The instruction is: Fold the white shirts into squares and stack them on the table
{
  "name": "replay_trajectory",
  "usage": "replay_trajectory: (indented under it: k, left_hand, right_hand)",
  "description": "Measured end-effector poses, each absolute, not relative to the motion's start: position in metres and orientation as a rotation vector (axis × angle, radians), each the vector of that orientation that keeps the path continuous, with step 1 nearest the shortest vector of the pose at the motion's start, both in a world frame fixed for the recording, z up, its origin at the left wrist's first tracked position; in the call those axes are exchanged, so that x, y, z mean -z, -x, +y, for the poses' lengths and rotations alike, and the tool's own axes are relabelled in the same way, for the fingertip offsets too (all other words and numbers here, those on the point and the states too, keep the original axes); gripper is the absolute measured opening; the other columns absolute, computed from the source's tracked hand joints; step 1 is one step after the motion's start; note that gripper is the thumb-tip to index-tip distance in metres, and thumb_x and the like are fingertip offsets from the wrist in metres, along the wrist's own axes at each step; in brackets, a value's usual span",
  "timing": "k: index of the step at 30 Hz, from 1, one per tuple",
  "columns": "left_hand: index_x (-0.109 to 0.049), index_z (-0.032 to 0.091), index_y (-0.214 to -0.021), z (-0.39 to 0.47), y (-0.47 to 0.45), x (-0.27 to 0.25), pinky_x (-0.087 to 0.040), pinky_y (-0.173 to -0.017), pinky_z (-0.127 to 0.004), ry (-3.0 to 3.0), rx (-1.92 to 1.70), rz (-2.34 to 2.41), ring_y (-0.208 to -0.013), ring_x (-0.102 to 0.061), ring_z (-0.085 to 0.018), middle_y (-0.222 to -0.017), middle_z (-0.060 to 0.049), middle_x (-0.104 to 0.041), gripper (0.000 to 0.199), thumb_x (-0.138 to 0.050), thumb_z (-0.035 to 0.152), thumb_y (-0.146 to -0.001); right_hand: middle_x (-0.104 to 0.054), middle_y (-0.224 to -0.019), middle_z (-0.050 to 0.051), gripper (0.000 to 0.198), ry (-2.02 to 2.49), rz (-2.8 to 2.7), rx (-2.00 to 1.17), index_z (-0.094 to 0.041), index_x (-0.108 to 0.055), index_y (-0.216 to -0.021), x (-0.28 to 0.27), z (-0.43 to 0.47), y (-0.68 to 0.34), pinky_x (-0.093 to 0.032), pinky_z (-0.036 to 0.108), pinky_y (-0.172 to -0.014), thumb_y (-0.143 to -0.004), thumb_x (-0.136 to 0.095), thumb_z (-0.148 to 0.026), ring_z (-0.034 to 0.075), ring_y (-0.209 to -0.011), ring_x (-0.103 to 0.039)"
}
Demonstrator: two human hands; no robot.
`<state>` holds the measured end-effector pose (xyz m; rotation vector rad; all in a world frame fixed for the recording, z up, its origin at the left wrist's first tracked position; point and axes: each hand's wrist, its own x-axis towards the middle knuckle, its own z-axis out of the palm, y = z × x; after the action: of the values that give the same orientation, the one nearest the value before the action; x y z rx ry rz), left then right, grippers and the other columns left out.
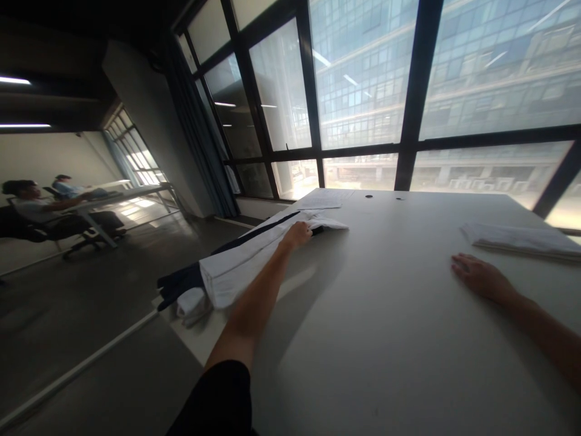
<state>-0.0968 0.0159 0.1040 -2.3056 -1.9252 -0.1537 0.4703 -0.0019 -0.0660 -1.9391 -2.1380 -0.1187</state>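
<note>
White garment (254, 254) with a dark stripe lies along the far-left edge of the worktop (390, 339), its near end hanging over the left corner together with a dark cloth piece (179, 287) and a small white bundle (191, 304). Left hand (298, 235) is extended across the worktop and rests on the far end of the garment; fingers are curled down into the fabric, grasping it. The left arm casts a shadow across the worktop surface to its right.

Right hand (479, 275) lies palm down on bare worktop at the right, fingers released and flat, holding nothing, well apart from the garment. Just beyond it, at the far right, sits a folded white cloth stack (521, 239), not touched by the hand.

A sheet of paper (324, 198) lies at the far edge of the worktop, near the garment's far end. Two small dark spots (368, 196) show on the surface to its right.

Behind the worktop: large dark-framed windows (408, 91) with an office building outside. Far left in the room, two people (31, 203) sit at another table (122, 194).
</note>
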Motion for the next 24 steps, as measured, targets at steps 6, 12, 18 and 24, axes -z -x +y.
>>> replay_trajectory:
  k: [6,12,18,24]
  left_hand:
    - [-0.073,0.01,-0.114,-0.013,0.004,-0.059,-0.054,-0.093,-0.03,2.56,0.144,-1.741,-0.104,-0.071,-0.026,-0.111,-0.016,-0.076,0.029,-0.055,0.019,-0.093]
    - [-0.061,0.016,-0.141,-0.039,-0.021,-0.043,-0.054,-0.096,-0.032,2.803,0.076,-1.573,-0.112,-0.07,-0.025,-0.117,-0.012,-0.076,0.046,-0.057,0.024,-0.096]
    - [-0.054,0.027,-0.151,-0.044,0.057,-0.083,-0.04,-0.117,-0.036,3.184,0.09,-1.258,-0.139,-0.054,-0.023,-0.154,-0.006,-0.055,0.048,-0.056,0.027,-0.103]
    - [-0.045,0.032,-0.158,-0.061,0.14,-0.05,-0.023,-0.128,-0.04,3.083,0.028,-1.312,-0.155,-0.033,-0.021,-0.165,-0.002,-0.04,0.052,-0.049,0.037,-0.107]
  right_hand:
    - [-0.062,-0.145,0.019,0.053,1.885,-2.085,0.096,-0.014,-0.067,-0.133,0.064,-0.003,-0.469,-0.042,0.049,-0.116,-0.096,-0.039,-0.039,0.035,-0.137,-0.056]
    - [-0.062,-0.144,0.021,0.051,1.848,-2.091,0.096,-0.013,-0.068,-0.131,0.065,-0.002,-0.469,-0.043,0.049,-0.115,-0.095,-0.043,-0.038,0.035,-0.137,-0.056]
    - [-0.061,-0.146,0.021,0.053,1.897,-2.094,0.134,-0.01,-0.067,-0.134,0.06,-0.006,-0.463,-0.044,0.049,-0.114,-0.098,-0.039,-0.037,0.034,-0.135,-0.057]
    - [-0.061,-0.146,0.019,0.051,1.929,-2.068,0.16,-0.012,-0.066,-0.135,0.058,-0.009,-0.458,-0.044,0.046,-0.115,-0.098,-0.041,-0.036,0.032,-0.135,-0.058]
